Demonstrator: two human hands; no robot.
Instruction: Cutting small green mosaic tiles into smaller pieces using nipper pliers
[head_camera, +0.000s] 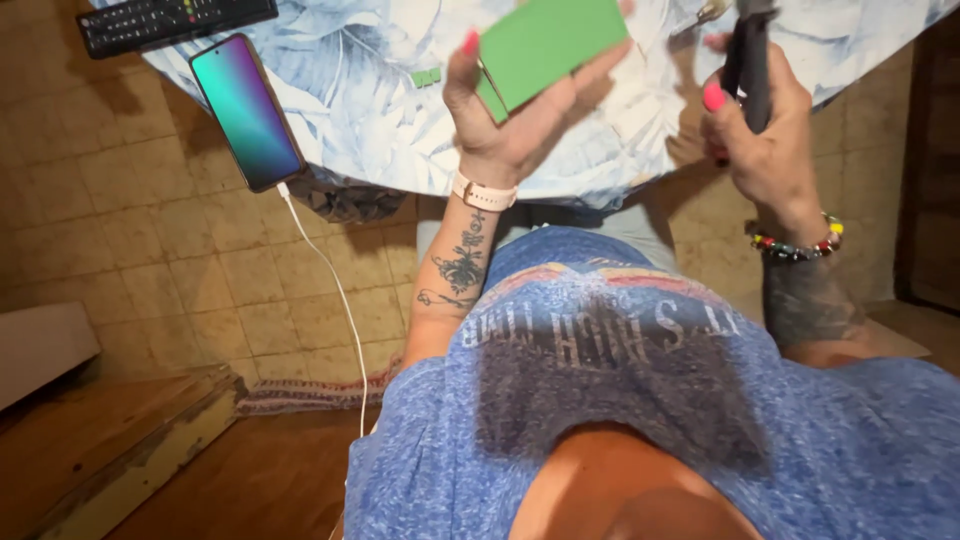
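A: Left hand (510, 120)?
B: Top centre of frame, palm up, fingers curled round a flat green block (545, 45). Firm hold; the block sits tilted across the palm, thumb on its left edge. Pale watch strap (484, 192) on the wrist, tattoo on the forearm below it.

A: Right hand (765, 135)?
B: Upper right, closed around a dark tool handle (750, 60) that runs up out of the top edge. Can't tell what tool it is. Beaded bracelet (795, 243) on that wrist.

A: What's under them?
B: Table with a blue-and-white leaf-print cloth (350, 110) across the top of the frame. Small green piece (425, 77) lies on the cloth just left of the left hand.

A: Rest?
B: Phone (247, 112) with lit screen at upper left, at the table edge, white cable (340, 290) hanging down from it. Black remote (170, 22) in the top left corner. Blue shirt (640, 400) fills the lower frame.
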